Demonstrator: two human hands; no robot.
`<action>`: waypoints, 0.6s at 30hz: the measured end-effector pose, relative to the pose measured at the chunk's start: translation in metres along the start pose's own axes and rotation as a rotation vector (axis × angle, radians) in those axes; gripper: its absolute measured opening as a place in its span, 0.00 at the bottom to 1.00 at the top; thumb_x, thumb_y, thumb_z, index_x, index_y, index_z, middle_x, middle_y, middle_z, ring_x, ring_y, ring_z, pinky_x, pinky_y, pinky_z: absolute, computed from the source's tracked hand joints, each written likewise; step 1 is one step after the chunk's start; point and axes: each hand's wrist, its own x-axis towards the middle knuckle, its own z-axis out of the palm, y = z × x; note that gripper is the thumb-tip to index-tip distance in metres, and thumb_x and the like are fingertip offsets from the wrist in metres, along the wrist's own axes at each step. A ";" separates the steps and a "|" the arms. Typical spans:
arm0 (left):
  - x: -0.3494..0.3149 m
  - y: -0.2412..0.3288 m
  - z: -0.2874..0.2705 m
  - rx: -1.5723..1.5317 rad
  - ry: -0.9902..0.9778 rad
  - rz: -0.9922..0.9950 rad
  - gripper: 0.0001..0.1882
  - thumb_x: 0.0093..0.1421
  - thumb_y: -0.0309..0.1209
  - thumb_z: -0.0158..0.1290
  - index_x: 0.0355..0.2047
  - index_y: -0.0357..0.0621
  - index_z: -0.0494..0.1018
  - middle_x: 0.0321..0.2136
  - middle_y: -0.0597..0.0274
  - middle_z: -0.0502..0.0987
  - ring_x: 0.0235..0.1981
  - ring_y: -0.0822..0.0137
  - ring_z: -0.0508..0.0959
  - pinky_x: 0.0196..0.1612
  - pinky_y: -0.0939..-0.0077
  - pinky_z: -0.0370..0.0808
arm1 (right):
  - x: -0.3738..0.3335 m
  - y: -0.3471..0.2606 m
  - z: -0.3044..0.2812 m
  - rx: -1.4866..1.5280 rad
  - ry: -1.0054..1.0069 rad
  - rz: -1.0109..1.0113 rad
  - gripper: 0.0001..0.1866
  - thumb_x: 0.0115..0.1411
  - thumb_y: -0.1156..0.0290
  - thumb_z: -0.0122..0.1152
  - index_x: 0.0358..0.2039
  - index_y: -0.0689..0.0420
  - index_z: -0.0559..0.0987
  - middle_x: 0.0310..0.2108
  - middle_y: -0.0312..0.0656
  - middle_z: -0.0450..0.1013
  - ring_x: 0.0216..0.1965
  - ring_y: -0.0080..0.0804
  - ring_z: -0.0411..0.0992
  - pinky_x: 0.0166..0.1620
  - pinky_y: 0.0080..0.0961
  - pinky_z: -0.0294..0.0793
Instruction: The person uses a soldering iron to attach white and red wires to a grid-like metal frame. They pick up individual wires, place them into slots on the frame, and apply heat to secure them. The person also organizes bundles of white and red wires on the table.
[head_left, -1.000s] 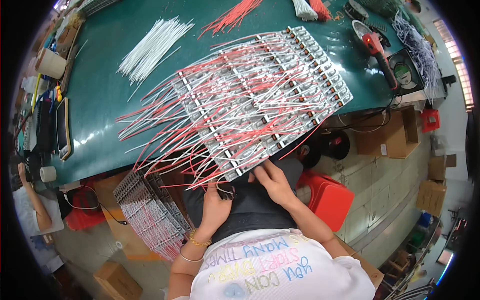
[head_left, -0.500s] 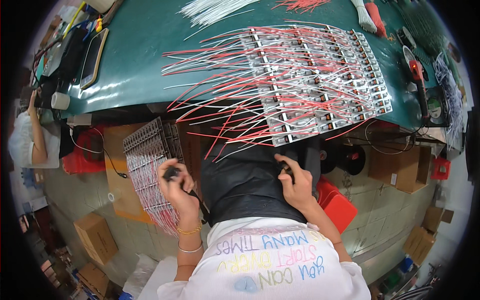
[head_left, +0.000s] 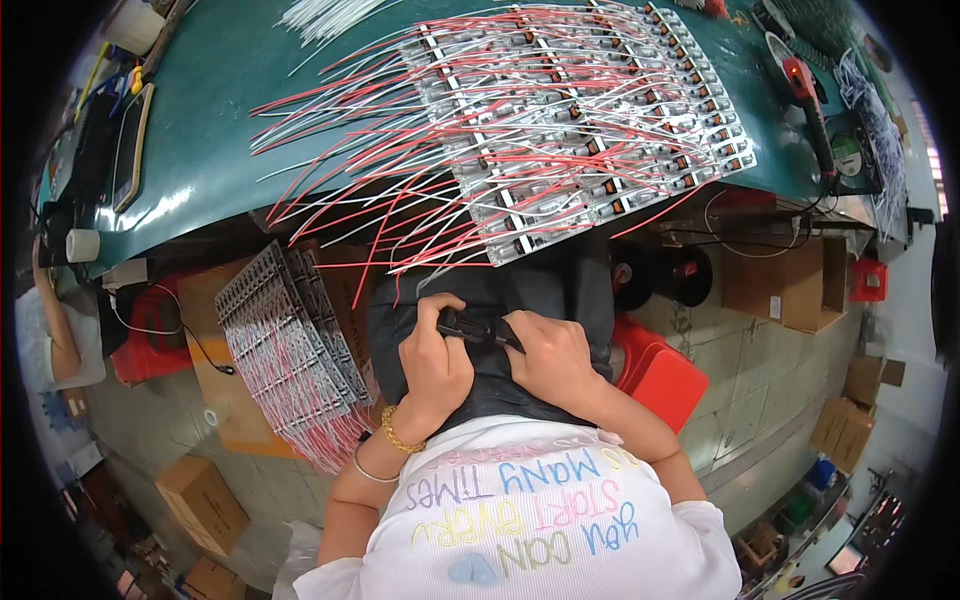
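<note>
In front of my waist, over the black trousers point(head_left: 400, 300), both hands are close together on a black buckle point(head_left: 474, 327) of what looks like a strap. My left hand point(head_left: 437, 358) is closed around its left part, thumb and forefinger pinching. My right hand point(head_left: 552, 358) grips the right part from above, fingers curled. Whether the two parts are joined is hidden by the fingers. Just beyond, on the table, lies a panel of clear-and-metal parts point(head_left: 508, 220) with red and white wires point(head_left: 340, 150) sticking out leftward past the table edge.
The green table point(head_left: 210, 130) carries a phone point(head_left: 133, 148), white wires point(head_left: 330, 15) and a red-lit hand tool point(head_left: 808, 100). Similar wired panels point(head_left: 285, 330) lean below left. A red stool point(head_left: 665, 375) and cardboard boxes point(head_left: 785, 280) are at right. Another person's arm point(head_left: 60, 320) shows far left.
My hands, apart on either side of my waist before with a black piece in each, have come together at the middle. The view has shifted, moving the table up and left.
</note>
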 end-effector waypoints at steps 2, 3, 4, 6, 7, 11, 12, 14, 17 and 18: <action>-0.001 -0.001 0.001 0.019 -0.024 -0.004 0.15 0.47 0.17 0.40 0.36 0.38 0.67 0.28 0.50 0.74 0.21 0.50 0.74 0.26 0.66 0.70 | 0.001 -0.001 0.001 -0.029 -0.018 0.015 0.09 0.42 0.75 0.59 0.24 0.59 0.69 0.19 0.44 0.69 0.20 0.43 0.72 0.22 0.35 0.70; -0.001 -0.001 0.000 0.013 -0.034 -0.010 0.15 0.47 0.17 0.41 0.36 0.38 0.67 0.27 0.51 0.74 0.21 0.50 0.74 0.26 0.65 0.70 | 0.002 -0.001 0.001 -0.034 -0.032 0.011 0.09 0.42 0.75 0.59 0.24 0.59 0.68 0.19 0.45 0.69 0.20 0.43 0.72 0.22 0.35 0.70; -0.002 0.000 0.000 0.006 -0.042 -0.017 0.15 0.47 0.16 0.41 0.37 0.38 0.67 0.27 0.51 0.74 0.21 0.50 0.74 0.26 0.65 0.70 | 0.002 -0.001 0.000 -0.040 -0.047 0.007 0.09 0.42 0.74 0.59 0.24 0.59 0.68 0.19 0.45 0.69 0.20 0.43 0.72 0.22 0.35 0.71; -0.002 0.001 0.000 0.047 -0.069 0.006 0.16 0.46 0.16 0.42 0.37 0.39 0.67 0.26 0.51 0.74 0.20 0.50 0.74 0.25 0.64 0.70 | 0.004 0.000 0.000 -0.040 -0.074 0.000 0.09 0.43 0.74 0.59 0.24 0.59 0.68 0.19 0.45 0.69 0.20 0.43 0.72 0.22 0.35 0.71; -0.001 0.003 0.000 0.095 -0.088 0.036 0.16 0.46 0.17 0.43 0.38 0.39 0.67 0.25 0.51 0.74 0.20 0.50 0.74 0.24 0.64 0.70 | 0.003 0.000 0.001 -0.035 -0.086 -0.004 0.09 0.43 0.74 0.58 0.24 0.59 0.68 0.19 0.45 0.69 0.20 0.43 0.72 0.22 0.36 0.71; -0.001 0.003 0.004 0.181 -0.148 0.066 0.17 0.47 0.18 0.46 0.39 0.41 0.66 0.21 0.50 0.74 0.20 0.50 0.75 0.24 0.62 0.70 | 0.006 -0.001 0.003 -0.026 -0.123 0.002 0.10 0.41 0.75 0.57 0.26 0.59 0.68 0.20 0.45 0.70 0.20 0.44 0.72 0.22 0.36 0.71; 0.000 0.004 0.004 0.192 -0.186 0.069 0.17 0.47 0.19 0.47 0.40 0.41 0.66 0.21 0.50 0.74 0.21 0.50 0.75 0.24 0.62 0.71 | 0.008 0.000 0.003 -0.027 -0.125 0.018 0.10 0.41 0.76 0.57 0.27 0.59 0.69 0.20 0.45 0.70 0.20 0.45 0.72 0.22 0.36 0.71; 0.003 0.006 0.005 0.215 -0.265 0.074 0.18 0.48 0.20 0.48 0.41 0.41 0.66 0.21 0.49 0.74 0.21 0.49 0.76 0.24 0.62 0.71 | 0.009 0.002 0.005 -0.028 -0.127 0.049 0.12 0.40 0.76 0.56 0.28 0.60 0.70 0.20 0.46 0.71 0.20 0.45 0.72 0.23 0.37 0.71; 0.010 0.012 0.001 0.212 -0.423 -0.079 0.20 0.45 0.19 0.46 0.42 0.42 0.66 0.33 0.51 0.76 0.30 0.48 0.77 0.33 0.60 0.73 | 0.009 0.006 0.005 0.015 -0.094 0.055 0.14 0.39 0.76 0.56 0.31 0.60 0.70 0.21 0.47 0.72 0.20 0.46 0.72 0.23 0.38 0.71; 0.008 0.009 0.000 0.147 -0.423 -0.087 0.19 0.48 0.21 0.47 0.44 0.41 0.65 0.33 0.49 0.76 0.30 0.49 0.77 0.33 0.62 0.74 | 0.008 0.008 0.006 0.041 -0.109 0.060 0.14 0.39 0.76 0.56 0.31 0.60 0.71 0.22 0.47 0.72 0.21 0.47 0.72 0.24 0.39 0.72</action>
